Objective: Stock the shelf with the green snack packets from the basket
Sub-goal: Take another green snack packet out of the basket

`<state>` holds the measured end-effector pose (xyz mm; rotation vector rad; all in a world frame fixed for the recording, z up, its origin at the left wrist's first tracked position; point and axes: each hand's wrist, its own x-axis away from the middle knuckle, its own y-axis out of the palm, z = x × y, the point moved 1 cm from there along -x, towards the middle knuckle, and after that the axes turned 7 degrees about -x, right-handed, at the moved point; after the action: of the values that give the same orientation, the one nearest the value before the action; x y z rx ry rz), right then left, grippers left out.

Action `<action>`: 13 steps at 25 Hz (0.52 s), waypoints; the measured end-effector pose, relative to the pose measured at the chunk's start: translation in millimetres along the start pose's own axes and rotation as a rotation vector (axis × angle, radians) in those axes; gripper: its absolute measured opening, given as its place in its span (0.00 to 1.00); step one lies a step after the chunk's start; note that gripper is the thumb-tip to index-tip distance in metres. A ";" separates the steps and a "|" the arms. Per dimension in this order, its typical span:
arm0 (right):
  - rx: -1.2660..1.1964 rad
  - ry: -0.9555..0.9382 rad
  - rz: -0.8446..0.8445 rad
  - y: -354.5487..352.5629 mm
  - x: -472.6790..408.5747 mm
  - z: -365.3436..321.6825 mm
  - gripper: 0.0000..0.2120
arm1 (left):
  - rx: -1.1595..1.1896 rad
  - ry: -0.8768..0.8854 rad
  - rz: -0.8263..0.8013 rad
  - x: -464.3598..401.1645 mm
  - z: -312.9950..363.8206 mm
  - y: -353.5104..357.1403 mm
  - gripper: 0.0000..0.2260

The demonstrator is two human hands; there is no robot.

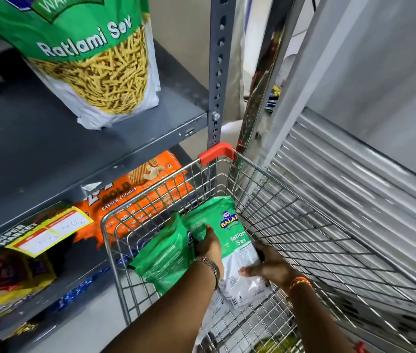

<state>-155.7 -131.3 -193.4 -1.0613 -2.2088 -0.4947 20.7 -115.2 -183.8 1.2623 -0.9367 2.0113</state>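
Two hands are down in the wire basket (265,189): the left hand (208,244) has its fingers curled over the top of one green snack packet (166,253), while the right hand (269,266) pinches the white lower end of a second packet (235,240). One packet (95,64) already stands on the grey shelf (49,149). Lifting both together risks a slippery bag sliding free, or snagging on the basket rim.

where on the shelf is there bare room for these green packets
The grey shelf is bare in front of and left of the standing Ratlami Sev packet, and between it and the upright post. The shelf below is crowded with orange cookie packs.
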 end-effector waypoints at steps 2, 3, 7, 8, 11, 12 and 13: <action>-0.017 -0.055 0.025 -0.8 15.3 -7.1 0.29 | -0.016 -0.037 -0.047 26.4 3.6 -10.4 0.39; -0.018 -0.076 0.032 -1.4 24.5 -10.1 0.30 | -0.018 -0.040 -0.088 38.8 5.3 -14.5 0.37; 0.003 -0.139 0.055 -1.6 69.9 -36.5 0.27 | -0.122 -0.042 -0.196 76.8 7.3 -26.5 0.35; 0.017 -0.148 0.039 -0.7 81.3 -41.6 0.25 | -0.147 -0.043 -0.218 86.0 5.4 -30.7 0.33; 0.029 -0.178 0.077 2.0 118.2 -54.3 0.23 | -0.159 -0.015 -0.282 117.7 2.0 -46.1 0.30; 0.020 -0.199 0.100 1.8 130.2 -54.7 0.23 | -0.120 0.002 -0.295 123.8 1.0 -49.0 0.32; 0.004 -0.215 0.118 4.7 144.4 -58.9 0.23 | -0.081 0.039 -0.295 129.3 -0.7 -52.8 0.35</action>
<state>-198.5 -81.5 -51.8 -1.2864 -2.3124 -0.3371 11.3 -70.1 -51.9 1.2340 -0.7559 1.7453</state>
